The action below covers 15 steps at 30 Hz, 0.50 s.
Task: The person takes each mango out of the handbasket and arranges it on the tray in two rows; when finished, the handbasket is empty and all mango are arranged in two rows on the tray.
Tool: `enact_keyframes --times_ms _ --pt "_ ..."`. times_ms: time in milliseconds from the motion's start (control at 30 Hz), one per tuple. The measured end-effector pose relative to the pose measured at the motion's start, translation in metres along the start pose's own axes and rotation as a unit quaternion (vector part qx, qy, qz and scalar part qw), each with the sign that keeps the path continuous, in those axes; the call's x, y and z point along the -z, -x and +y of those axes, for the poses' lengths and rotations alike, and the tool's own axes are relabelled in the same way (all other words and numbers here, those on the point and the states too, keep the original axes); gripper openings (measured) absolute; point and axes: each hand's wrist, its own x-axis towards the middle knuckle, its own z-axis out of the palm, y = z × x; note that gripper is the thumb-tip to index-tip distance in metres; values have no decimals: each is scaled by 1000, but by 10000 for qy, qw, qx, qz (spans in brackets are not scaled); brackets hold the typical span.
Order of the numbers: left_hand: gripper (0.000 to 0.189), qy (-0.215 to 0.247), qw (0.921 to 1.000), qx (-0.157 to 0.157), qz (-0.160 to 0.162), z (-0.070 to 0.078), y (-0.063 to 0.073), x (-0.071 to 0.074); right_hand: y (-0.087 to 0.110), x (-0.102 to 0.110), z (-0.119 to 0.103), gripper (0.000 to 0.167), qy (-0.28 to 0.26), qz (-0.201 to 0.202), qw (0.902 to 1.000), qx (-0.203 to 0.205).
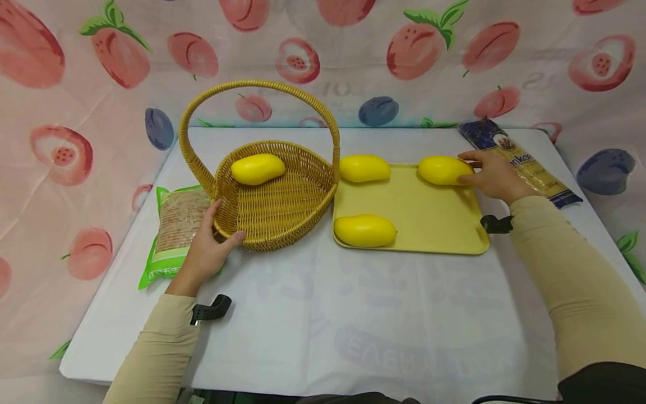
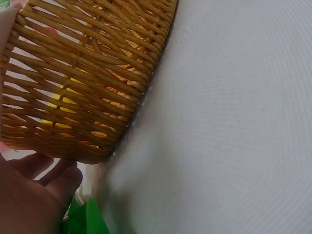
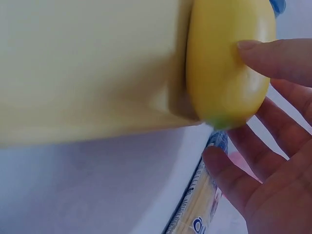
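Note:
My left hand (image 1: 206,253) holds the near left side of a wicker basket (image 1: 277,210) with a tall arched handle, thumb at the rim and fingers around the wall. Inside the basket lies one yellow mango (image 1: 258,169). At the far right corner of a pale yellow tray (image 1: 414,216), my right hand (image 1: 495,175) pinches the end of another mango (image 1: 443,170). The right wrist view shows the thumb on this mango (image 3: 226,63) and fingers behind it. Two more mangoes lie on the tray's left part, one at the back (image 1: 365,169), one in front (image 1: 365,230).
A green-edged bag of brown grains (image 1: 179,224) lies left of the basket, partly behind my left hand. Beyond my right hand is a blue and yellow noodle packet (image 1: 525,163). All stand on a white-covered table (image 1: 323,325) before a fruit-print cloth (image 1: 343,62).

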Motion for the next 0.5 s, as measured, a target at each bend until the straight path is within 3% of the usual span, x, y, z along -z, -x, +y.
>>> enact_keyframes --times_ms 300,500 --pt "93 -50 10000 -2 7 1 0 -1 9 13 -3 70 -151 64 9997 -163" --pt "94 -2 10000 34 -28 3 2 0 15 25 -17 72 52 181 9996 -205"
